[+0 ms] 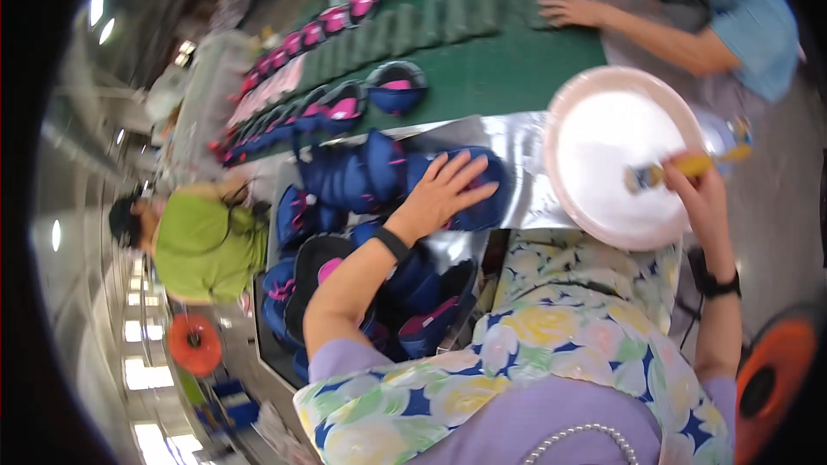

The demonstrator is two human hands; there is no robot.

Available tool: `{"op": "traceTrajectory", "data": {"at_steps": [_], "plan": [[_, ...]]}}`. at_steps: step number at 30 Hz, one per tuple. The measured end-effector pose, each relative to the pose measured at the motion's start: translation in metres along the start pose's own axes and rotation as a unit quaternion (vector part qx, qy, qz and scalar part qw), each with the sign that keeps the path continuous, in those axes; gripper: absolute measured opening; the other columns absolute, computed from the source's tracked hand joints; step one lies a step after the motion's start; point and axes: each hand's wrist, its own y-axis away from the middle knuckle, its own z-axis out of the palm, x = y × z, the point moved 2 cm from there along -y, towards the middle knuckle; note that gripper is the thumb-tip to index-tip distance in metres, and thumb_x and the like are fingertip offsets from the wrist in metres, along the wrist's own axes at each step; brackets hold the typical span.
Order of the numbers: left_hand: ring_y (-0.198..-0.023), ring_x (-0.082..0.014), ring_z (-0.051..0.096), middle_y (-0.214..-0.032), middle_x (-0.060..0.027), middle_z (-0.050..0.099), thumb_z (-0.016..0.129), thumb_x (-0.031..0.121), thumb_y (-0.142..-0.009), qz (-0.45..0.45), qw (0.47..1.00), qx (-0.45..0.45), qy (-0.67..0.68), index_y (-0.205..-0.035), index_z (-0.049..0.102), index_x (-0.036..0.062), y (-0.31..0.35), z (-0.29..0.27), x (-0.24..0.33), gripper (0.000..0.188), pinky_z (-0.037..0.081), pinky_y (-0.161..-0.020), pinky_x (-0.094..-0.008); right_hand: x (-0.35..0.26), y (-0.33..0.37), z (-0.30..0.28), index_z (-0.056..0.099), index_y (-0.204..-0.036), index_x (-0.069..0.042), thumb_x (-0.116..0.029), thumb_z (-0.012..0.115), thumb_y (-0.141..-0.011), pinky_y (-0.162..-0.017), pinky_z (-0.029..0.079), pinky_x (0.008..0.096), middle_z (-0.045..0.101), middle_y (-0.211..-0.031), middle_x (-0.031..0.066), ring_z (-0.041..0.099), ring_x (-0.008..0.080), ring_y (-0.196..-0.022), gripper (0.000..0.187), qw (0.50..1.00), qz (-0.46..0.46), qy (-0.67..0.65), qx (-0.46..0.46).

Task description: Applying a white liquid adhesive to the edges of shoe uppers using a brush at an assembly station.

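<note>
My left hand (438, 196) lies with fingers spread on a navy blue shoe upper (488, 207), at the edge of a silvery work surface (525, 133). My right hand (699, 189) is closed around the yellow handle of a brush (719, 159). The brush's bristles hang over a pale pink basin (564, 90) with white contents; whether they touch these I cannot tell. More navy uppers with pink details (349, 176) crowd together beside and below my left hand.
A green conveyor belt (474, 60) carries rows of shoes (396, 86) and dark insole-like pieces (405, 30). Across it, a co-worker's hand (573, 11) reaches over the belt. A person in a green top (207, 241) is at the left. Orange round stools (194, 327) stand on the floor.
</note>
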Motion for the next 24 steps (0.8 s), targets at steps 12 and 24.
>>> {"op": "traceTrajectory", "data": {"at_steps": [12,24], "plan": [[-0.099,-0.0181,0.067,-0.120,-0.0071,0.064,0.051,0.006,-0.097,-0.271,0.770,0.162,0.555,-0.144,0.047,0.0126,-0.022,-0.040,-0.050,0.047,0.058,-0.085,-0.0297,0.009,-0.027,0.070,0.060,-0.096,-0.003,-0.017,0.068,-0.089,-0.074,0.051,0.0393,0.067,-0.087,0.0139,0.065,0.0330,-0.079,0.017,0.924,-0.137,0.258,-0.248],[-0.106,-0.0167,0.064,-0.125,-0.0129,0.061,0.051,0.005,-0.098,-0.263,0.605,0.275,0.700,-0.141,0.049,0.0042,-0.088,-0.035,-0.049,0.043,0.054,-0.094,-0.0304,-0.059,-0.054,-0.003,0.061,-0.100,-0.005,-0.011,0.073,-0.086,-0.072,0.052,0.0308,0.069,-0.092,0.0057,0.067,0.0192,-0.081,0.019,0.959,-0.256,0.088,-0.086]]}}
